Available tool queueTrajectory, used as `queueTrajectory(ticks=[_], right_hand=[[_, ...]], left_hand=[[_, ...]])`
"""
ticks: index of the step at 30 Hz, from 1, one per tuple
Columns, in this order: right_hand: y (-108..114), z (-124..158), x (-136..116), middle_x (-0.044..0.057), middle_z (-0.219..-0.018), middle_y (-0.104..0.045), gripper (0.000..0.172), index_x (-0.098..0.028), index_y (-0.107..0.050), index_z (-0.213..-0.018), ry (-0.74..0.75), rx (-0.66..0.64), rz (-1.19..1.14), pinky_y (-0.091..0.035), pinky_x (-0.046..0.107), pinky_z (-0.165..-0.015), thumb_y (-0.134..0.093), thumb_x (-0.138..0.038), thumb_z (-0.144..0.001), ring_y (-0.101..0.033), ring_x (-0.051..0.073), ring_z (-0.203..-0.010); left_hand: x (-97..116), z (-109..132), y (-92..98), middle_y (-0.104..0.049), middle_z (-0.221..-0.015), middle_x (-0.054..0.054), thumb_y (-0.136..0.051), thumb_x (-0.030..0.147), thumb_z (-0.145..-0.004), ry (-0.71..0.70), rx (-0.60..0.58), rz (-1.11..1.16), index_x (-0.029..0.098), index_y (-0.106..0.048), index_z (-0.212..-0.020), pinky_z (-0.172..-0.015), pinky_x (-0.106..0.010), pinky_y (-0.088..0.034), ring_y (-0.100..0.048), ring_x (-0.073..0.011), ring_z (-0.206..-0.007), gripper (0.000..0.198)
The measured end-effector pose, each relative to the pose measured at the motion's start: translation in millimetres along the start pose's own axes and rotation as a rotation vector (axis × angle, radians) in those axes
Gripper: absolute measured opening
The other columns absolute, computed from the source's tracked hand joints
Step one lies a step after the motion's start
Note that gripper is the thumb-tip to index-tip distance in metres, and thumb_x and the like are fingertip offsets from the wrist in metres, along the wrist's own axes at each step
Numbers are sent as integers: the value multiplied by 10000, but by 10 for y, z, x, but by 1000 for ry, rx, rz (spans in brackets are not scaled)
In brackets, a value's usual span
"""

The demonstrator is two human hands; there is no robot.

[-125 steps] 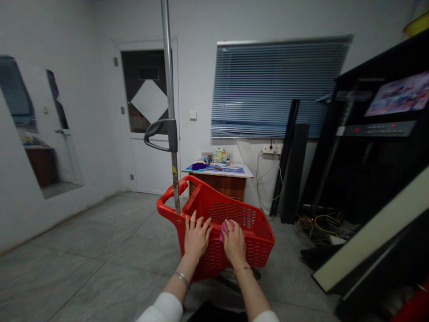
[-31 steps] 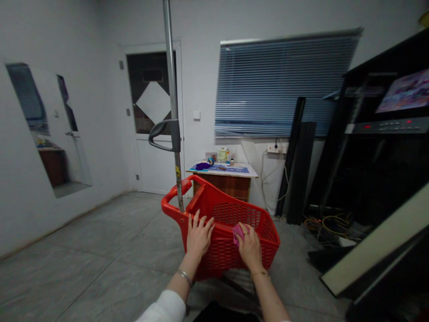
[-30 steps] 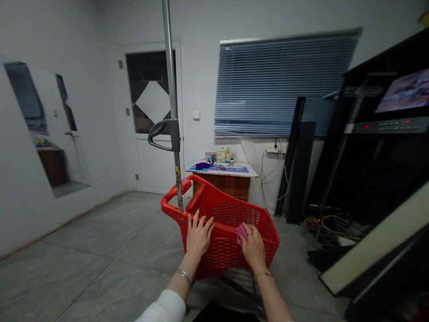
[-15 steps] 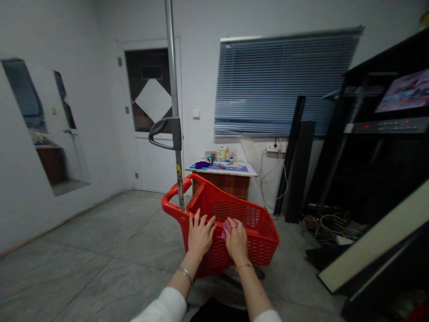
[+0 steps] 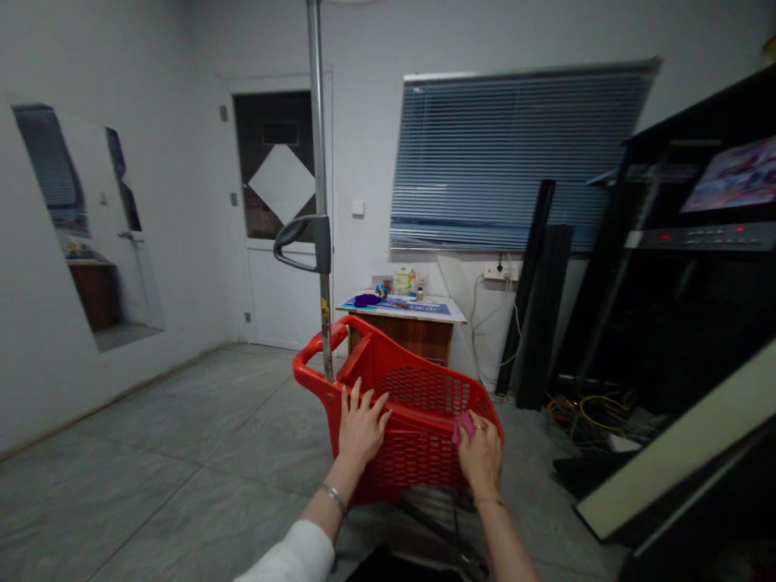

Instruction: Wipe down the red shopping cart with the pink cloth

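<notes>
A red plastic basket cart [image 5: 418,453] with perforated sides stands in front of me. My left hand [image 5: 362,427] lies on its near rim with the fingers spread, holding nothing. Toward the right end of the same rim, my right hand [image 5: 482,457] is closed on a pink cloth [image 5: 463,428] and presses it against the rim. A metal pole [image 5: 317,129] with a grey loop handle [image 5: 303,244] rises at the cart's left end.
Behind the cart, a small table [image 5: 452,310] bears a purple cloth [image 5: 367,300] and bottles. Black panels [image 5: 546,315], a black rack with a screen [image 5: 733,174], loose cables [image 5: 600,408] and a leaning pale board [image 5: 679,444] are at the right. A mirror [image 5: 90,226] hangs left.
My right hand has slid right along the basket's near rim with the pink cloth. My left hand stays in the same place on the rim. The view has shifted slightly.
</notes>
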State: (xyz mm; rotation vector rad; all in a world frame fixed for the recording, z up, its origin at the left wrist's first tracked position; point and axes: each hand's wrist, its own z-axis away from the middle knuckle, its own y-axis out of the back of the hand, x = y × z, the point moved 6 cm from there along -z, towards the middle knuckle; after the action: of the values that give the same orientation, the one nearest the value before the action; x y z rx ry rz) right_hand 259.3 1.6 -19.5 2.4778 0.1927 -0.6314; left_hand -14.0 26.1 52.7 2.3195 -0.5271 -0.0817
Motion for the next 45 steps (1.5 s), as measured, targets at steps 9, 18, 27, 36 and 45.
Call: queueTrajectory(ticks=[9, 18, 27, 36, 45], right_hand=[[-290, 209, -990, 122, -1283, -532, 420, -231, -509, -1356, 253, -138, -167, -445, 408, -972, -432, -356, -962, -518, 238, -1137], [87, 36, 254, 152, -1191, -557, 475, -163, -570, -1274, 1, 9, -75, -462, 414, -914, -400, -460, -943, -558, 260, -1069], [-245, 203, -976, 127, -1271, -528, 426, -224, -520, -1348, 239, -152, -196, -440, 426, -998, -420, -376, -963, -510, 235, -1155], [-92, 108, -257, 127, -1260, -528, 457, -225, -535, -1333, 174, -97, -201, -437, 450, -1008, -431, -451, -950, -513, 247, -1165], [-25, 57, -262, 140, -1198, -541, 459, -187, -589, -1263, 59, -37, -148, -447, 438, -973, -408, -465, -946, -538, 258, -1108]], left_hand=[[-63, 24, 34, -644, -1276, -39, -481, 414, -952, -33, 5, -24, 360, -605, -1292, -1184, -588, -194, -336, -312, -1406, 366], [-73, 11, 12, -642, -1280, -50, -482, 443, -947, 2, 0, -18, 347, -631, -1263, -1185, -606, -166, -299, -320, -1424, 363], [-45, -1, 35, -648, -1266, -64, -491, 431, -939, -11, 9, -12, 343, -631, -1268, -1179, -617, -178, -291, -330, -1429, 368], [-96, 7, 19, -644, -1267, -47, -483, 442, -945, -26, -20, -28, 365, -602, -1295, -1184, -602, -170, -303, -317, -1422, 378], [-19, -10, 19, -656, -1220, -68, -490, 467, -936, 10, 11, -16, 328, -645, -1249, -1186, -608, -157, -291, -335, -1422, 376]])
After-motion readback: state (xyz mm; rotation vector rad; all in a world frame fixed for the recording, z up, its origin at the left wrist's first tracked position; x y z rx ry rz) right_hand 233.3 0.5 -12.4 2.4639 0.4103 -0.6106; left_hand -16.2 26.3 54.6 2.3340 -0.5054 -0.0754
